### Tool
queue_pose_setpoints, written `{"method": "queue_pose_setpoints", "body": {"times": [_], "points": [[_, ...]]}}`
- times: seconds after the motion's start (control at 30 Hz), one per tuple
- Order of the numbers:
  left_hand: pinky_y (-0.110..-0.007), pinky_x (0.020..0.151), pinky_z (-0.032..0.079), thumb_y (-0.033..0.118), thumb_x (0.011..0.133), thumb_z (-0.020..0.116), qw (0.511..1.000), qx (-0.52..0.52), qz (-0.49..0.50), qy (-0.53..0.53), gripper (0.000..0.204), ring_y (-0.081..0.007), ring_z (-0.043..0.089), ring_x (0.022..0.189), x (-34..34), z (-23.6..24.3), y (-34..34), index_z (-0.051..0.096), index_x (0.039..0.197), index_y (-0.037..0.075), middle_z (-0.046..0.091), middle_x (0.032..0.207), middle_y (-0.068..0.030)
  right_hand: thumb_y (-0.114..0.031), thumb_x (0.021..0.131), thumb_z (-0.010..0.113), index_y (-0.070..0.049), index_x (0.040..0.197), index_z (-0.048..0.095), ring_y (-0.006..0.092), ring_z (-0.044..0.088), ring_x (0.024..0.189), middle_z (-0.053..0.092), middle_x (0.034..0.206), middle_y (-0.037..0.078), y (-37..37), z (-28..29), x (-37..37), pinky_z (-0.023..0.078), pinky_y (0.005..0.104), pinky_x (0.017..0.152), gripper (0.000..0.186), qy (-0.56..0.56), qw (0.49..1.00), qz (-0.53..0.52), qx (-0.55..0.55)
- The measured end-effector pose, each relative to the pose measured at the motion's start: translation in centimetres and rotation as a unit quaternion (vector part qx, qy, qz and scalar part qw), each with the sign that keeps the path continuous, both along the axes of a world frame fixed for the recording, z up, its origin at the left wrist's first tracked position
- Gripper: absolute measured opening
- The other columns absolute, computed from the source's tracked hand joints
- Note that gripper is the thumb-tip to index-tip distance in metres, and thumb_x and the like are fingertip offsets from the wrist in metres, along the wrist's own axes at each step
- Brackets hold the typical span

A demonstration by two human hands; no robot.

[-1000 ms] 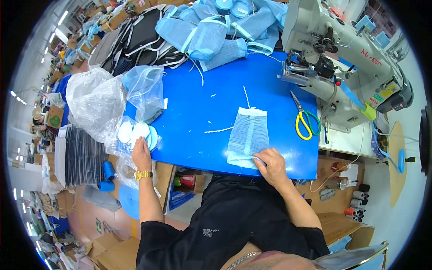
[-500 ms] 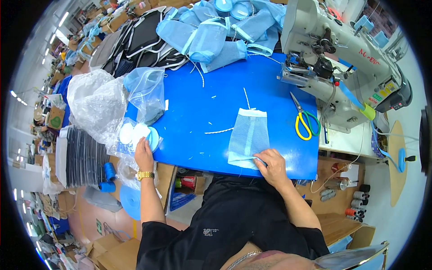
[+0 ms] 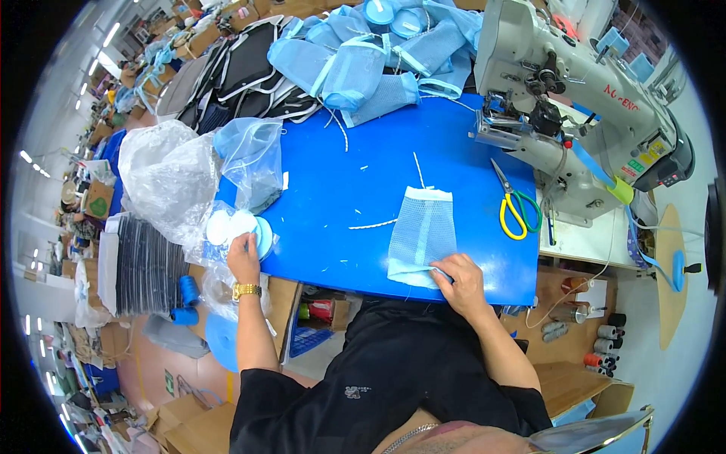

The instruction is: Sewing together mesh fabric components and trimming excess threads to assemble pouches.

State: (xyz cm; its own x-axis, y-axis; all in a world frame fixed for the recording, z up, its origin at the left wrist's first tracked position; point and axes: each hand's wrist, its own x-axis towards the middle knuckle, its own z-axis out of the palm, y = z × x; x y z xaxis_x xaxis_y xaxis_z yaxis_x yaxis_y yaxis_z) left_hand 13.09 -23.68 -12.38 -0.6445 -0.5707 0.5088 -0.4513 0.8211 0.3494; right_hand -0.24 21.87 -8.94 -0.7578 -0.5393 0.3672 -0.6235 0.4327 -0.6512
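Observation:
A light blue mesh fabric pouch (image 3: pixel 420 231) lies flat on the blue table (image 3: pixel 340 189). My right hand (image 3: pixel 461 281) presses on the pouch's near edge, fingers pinching the hem. My left hand (image 3: pixel 243 257), with a gold watch at the wrist, reaches to the table's left edge and touches a stack of round white and blue discs (image 3: pixel 231 225) lying in a clear plastic bag. A white cord piece (image 3: pixel 372 225) lies left of the pouch.
A sewing machine (image 3: pixel 575 98) stands at the right, yellow-handled scissors (image 3: pixel 514 208) beside it. Blue mesh pieces (image 3: pixel 363 60) and black panels (image 3: pixel 242 68) pile at the back. Clear plastic bags (image 3: pixel 174 181) sit at the left, a stack of dark pieces (image 3: pixel 144 265) below them.
My left hand has moved up from the table's edge onto the round discs. My right hand stays on the pouch's near edge.

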Motion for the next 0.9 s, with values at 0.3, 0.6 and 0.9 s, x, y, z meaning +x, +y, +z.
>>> {"method": "queue_pose_setpoints", "body": {"times": [0.3, 0.6, 0.9], "points": [[-0.036, 0.078, 0.052, 0.012, 0.083, 0.071, 0.994, 0.095, -0.02, 0.057, 0.015, -0.0282, 0.069, 0.085, 1.0, 0.4, 0.5, 0.069, 0.091, 0.0, 0.071, 0.091, -0.0149, -0.01, 0.077, 0.073, -0.004, 0.089, 0.072, 0.028, 0.061, 0.077, 0.065, 0.081, 0.01, 0.0, -0.1, 0.0, 0.049, 0.0368, 0.067, 0.014, -0.008, 1.0, -0.001, -0.011], [-0.034, 0.074, 0.051, 0.014, 0.082, 0.074, 0.997, 0.05, 0.007, 0.059, 0.015, -0.0259, 0.068, 0.078, 0.4, 0.1, 1.3, 0.067, 0.083, 0.0, 0.069, 0.083, -0.0129, -0.008, 0.076, 0.073, -0.002, 0.089, 0.072, 0.028, 0.061, 0.076, 0.065, 0.08, 0.011, 0.1, -0.1, 0.1, 0.049, 0.0362, 0.067, 0.014, -0.007, 1.0, -0.002, -0.015], [-0.035, 0.079, 0.053, 0.008, 0.083, 0.07, 0.996, 0.029, -0.037, 0.073, 0.009, -0.0259, 0.07, 0.089, 1.3, 1.7, 0.5, 0.07, 0.09, 0.002, 0.072, 0.096, -0.0127, -0.011, 0.077, 0.074, -0.004, 0.09, 0.072, 0.0285, 0.061, 0.076, 0.065, 0.081, 0.01, 0.1, -0.2, 0.1, 0.049, 0.0379, 0.066, 0.015, -0.004, 1.0, 0.0, -0.011]]}}
